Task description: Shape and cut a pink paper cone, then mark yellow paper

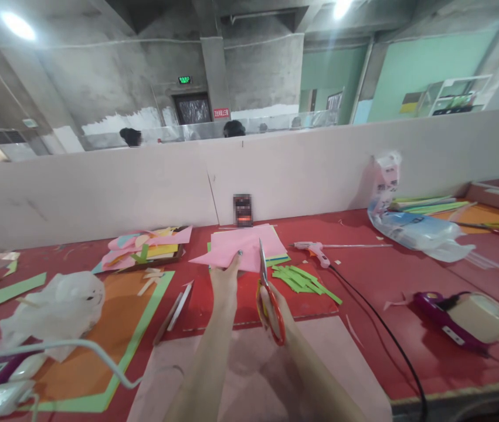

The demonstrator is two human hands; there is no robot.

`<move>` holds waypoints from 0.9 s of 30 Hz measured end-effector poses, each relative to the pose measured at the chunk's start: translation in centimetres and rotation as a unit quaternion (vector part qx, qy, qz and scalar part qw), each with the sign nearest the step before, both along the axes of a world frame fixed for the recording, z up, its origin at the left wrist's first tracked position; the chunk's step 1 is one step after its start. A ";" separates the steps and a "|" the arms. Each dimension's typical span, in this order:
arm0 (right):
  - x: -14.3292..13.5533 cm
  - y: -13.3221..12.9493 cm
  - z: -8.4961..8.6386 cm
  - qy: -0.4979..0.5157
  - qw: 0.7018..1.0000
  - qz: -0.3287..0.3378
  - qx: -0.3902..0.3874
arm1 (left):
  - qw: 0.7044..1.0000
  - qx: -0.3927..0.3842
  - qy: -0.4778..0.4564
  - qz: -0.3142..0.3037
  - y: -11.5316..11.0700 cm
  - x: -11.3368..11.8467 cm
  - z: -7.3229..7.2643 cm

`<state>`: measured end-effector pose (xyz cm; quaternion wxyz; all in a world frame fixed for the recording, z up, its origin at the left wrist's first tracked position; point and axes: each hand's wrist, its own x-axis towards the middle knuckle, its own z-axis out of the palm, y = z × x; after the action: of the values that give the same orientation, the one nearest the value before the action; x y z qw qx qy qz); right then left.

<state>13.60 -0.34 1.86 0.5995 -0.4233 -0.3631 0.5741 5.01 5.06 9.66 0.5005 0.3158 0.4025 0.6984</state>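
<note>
Left hand [225,278] is pinning the pink paper [243,246] flat on the tabletop [363,281], steadying it; right hand [275,308], beside it, is clamped on scissors [268,293], blades reaching the paper's edge.

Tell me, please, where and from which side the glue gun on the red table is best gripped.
Probably by the handle of the glue gun, coming from above on the near side. It lies flat on the red table, nozzle toward the left, glue stick out to the right; its black cord leaves the handle toward the near edge.
</note>
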 end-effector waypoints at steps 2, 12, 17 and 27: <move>0.0 -0.1 0.1 -0.023 1.000 -0.001 0.005 | 1.000 0.006 0.002 -0.005 0.1 -0.1 -0.1; 0.2 -0.4 0.4 -0.062 0.998 0.005 0.015 | 1.000 0.004 -0.007 -0.001 0.2 -0.1 -0.4; 0.2 -0.3 0.4 -0.076 0.997 -0.002 0.016 | 1.000 0.005 -0.002 -0.010 0.6 -0.4 -0.7; 0.2 -0.3 0.8 -0.089 0.995 -0.037 0.038 | 0.999 0.011 -0.024 -0.024 0.7 -0.5 -0.9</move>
<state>13.82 -0.65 2.69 0.6014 -0.4632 -0.4204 0.4971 4.56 5.74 8.75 0.5232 0.3141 0.3753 0.6977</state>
